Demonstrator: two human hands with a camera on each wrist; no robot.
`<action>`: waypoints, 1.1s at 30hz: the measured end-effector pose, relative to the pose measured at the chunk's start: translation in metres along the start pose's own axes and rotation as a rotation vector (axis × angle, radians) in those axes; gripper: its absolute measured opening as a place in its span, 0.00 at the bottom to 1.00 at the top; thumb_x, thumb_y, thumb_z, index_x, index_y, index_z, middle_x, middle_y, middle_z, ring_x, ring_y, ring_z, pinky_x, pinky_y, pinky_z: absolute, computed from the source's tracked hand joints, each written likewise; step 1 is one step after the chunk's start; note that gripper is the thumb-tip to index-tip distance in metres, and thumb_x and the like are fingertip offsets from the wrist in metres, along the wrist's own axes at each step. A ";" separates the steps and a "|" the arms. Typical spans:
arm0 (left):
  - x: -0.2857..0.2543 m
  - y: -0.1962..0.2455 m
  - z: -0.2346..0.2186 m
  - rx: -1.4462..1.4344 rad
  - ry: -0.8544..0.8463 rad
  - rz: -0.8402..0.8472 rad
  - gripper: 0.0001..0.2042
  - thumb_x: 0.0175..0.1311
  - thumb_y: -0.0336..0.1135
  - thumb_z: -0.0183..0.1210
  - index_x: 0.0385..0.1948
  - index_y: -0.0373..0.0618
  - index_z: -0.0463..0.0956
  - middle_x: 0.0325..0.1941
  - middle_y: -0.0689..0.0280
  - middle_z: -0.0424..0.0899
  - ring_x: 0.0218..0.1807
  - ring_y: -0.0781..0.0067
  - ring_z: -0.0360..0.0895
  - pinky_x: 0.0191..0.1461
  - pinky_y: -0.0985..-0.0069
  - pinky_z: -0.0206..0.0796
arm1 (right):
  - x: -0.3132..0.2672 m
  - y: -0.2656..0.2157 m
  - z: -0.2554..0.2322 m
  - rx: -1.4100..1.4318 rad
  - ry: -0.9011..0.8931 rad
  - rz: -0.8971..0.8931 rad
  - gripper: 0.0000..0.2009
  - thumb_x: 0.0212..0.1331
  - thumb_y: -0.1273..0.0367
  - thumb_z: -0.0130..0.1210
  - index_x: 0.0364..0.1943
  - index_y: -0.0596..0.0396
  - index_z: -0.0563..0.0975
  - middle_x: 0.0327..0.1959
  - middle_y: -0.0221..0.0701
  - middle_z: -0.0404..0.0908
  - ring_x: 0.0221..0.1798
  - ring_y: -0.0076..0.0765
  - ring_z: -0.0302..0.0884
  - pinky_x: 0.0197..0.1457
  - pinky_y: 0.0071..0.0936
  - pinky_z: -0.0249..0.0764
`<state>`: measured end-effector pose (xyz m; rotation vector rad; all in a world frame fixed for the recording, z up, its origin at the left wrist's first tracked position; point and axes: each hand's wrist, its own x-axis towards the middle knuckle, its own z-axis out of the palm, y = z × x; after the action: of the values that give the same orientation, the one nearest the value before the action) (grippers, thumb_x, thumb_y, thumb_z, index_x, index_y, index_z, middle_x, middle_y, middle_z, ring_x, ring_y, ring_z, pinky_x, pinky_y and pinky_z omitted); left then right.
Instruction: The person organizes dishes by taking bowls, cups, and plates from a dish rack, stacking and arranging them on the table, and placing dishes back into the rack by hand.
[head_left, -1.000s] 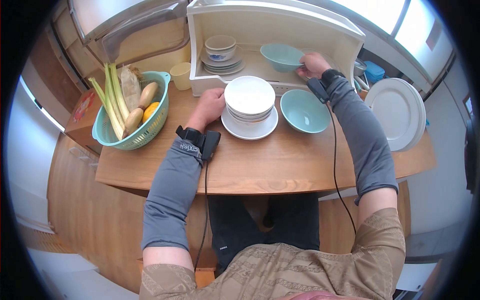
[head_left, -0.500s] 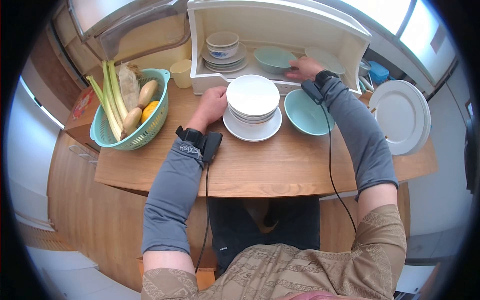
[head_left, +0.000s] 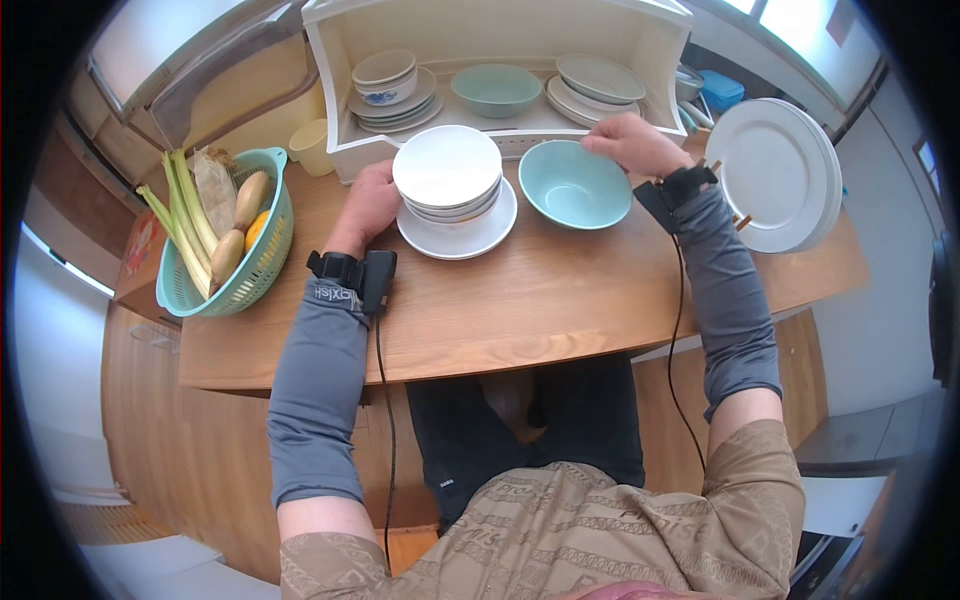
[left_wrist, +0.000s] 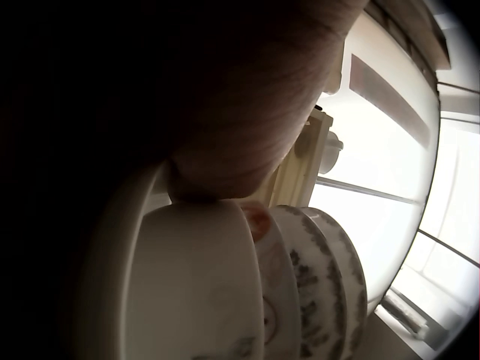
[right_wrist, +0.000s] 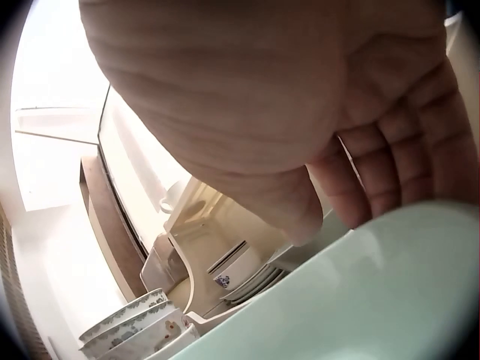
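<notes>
Your right hand [head_left: 632, 143] grips the far right rim of the teal bowl [head_left: 573, 184] on the counter [head_left: 560, 300], fingers curled over its edge. Your left hand [head_left: 368, 203] rests against the white bowl stack [head_left: 447, 175], fingers hidden. Bare counter lies near you.

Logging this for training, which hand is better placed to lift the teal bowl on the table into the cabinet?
Probably the right hand: its fingers already rest on the teal bowl rim, below the cabinet. The left hand is beside the white bowl stack.
</notes>
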<state>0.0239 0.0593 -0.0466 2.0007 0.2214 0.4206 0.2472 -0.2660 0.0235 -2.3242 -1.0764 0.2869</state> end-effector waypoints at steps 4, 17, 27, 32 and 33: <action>-0.002 0.003 0.001 -0.066 -0.045 0.009 0.14 0.69 0.33 0.59 0.51 0.37 0.83 0.41 0.62 0.89 0.38 0.76 0.84 0.40 0.77 0.76 | -0.014 0.022 0.013 0.172 -0.054 0.060 0.19 0.69 0.56 0.57 0.43 0.61 0.84 0.30 0.29 0.84 0.30 0.24 0.80 0.33 0.26 0.79; -0.010 0.022 0.005 -0.083 -0.185 -0.113 0.14 0.68 0.37 0.59 0.49 0.40 0.83 0.28 0.69 0.83 0.22 0.82 0.75 0.24 0.81 0.66 | -0.031 0.034 0.012 0.428 -0.188 0.106 0.16 0.71 0.59 0.55 0.47 0.58 0.83 0.29 0.24 0.83 0.27 0.19 0.79 0.26 0.19 0.76; -0.010 0.017 0.009 -0.106 -0.158 -0.094 0.14 0.72 0.39 0.55 0.49 0.41 0.82 0.27 0.70 0.82 0.21 0.83 0.73 0.22 0.81 0.65 | -0.020 0.021 0.004 0.773 0.173 0.042 0.14 0.71 0.60 0.52 0.41 0.59 0.81 0.27 0.28 0.80 0.24 0.22 0.77 0.24 0.20 0.72; -0.002 -0.001 0.012 -0.080 -0.162 -0.079 0.14 0.74 0.39 0.52 0.46 0.41 0.83 0.26 0.71 0.81 0.21 0.84 0.72 0.22 0.80 0.64 | 0.042 0.018 -0.009 0.821 0.203 0.086 0.16 0.71 0.63 0.51 0.48 0.66 0.77 0.36 0.41 0.84 0.28 0.29 0.80 0.30 0.24 0.77; 0.003 -0.013 0.015 -0.086 -0.145 -0.021 0.14 0.74 0.40 0.52 0.46 0.40 0.84 0.25 0.71 0.81 0.21 0.84 0.72 0.22 0.80 0.64 | 0.056 0.015 -0.012 0.816 0.198 0.085 0.16 0.71 0.63 0.51 0.48 0.66 0.77 0.36 0.41 0.84 0.28 0.29 0.80 0.30 0.24 0.77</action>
<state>0.0324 0.0536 -0.0634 1.9326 0.1318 0.2661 0.2983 -0.2362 0.0270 -1.6172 -0.5977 0.4224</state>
